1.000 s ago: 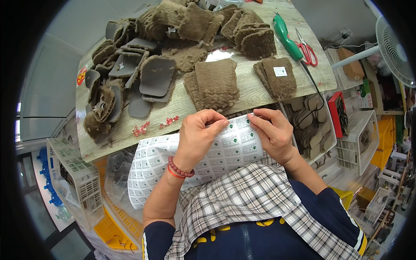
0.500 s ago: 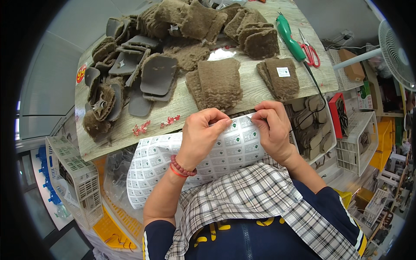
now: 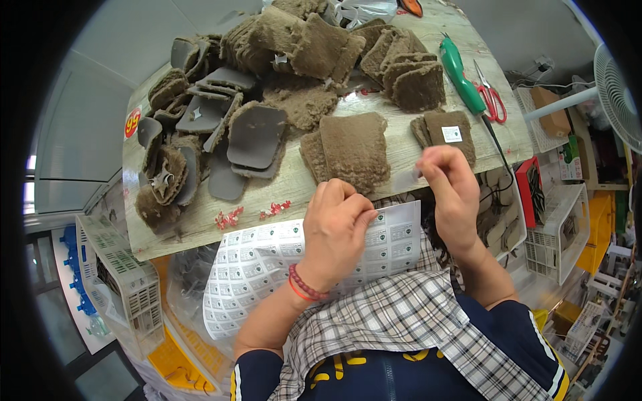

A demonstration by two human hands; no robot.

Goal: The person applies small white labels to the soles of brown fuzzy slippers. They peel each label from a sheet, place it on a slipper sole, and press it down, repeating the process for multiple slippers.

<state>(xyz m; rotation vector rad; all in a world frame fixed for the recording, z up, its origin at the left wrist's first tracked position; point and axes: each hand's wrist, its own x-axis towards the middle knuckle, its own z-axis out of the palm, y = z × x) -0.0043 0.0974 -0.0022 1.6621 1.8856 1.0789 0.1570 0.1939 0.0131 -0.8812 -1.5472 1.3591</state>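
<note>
A white sheet printed with rows of small labels [image 3: 251, 264] spreads over my lap and up to the table edge. My left hand [image 3: 340, 230] pinches its upper edge, where a blank strip of backing shows. My right hand [image 3: 456, 194] is raised off the sheet, thumb and fingers pinched together; a pale, blurred label [image 3: 405, 178] shows at its fingertips. Beyond my left hand lies a small stack of brown fuzzy pads [image 3: 354, 150]. Just beyond my right hand, another stack of pads [image 3: 435, 121] carries a white label [image 3: 452, 134] on its top piece.
Heaped brown pads with grey backs [image 3: 257, 137] cover the table's far left. A green corded tool [image 3: 461, 73] and red-handled scissors [image 3: 491, 97] lie at the right. Red scraps [image 3: 229, 217] sit near the front edge. Crates [image 3: 127, 281] and a fan [image 3: 615, 87] stand around the table.
My right hand has come away from the sheet's upper edge, up and to the right, with a pale label. My left hand has shifted right along that edge.
</note>
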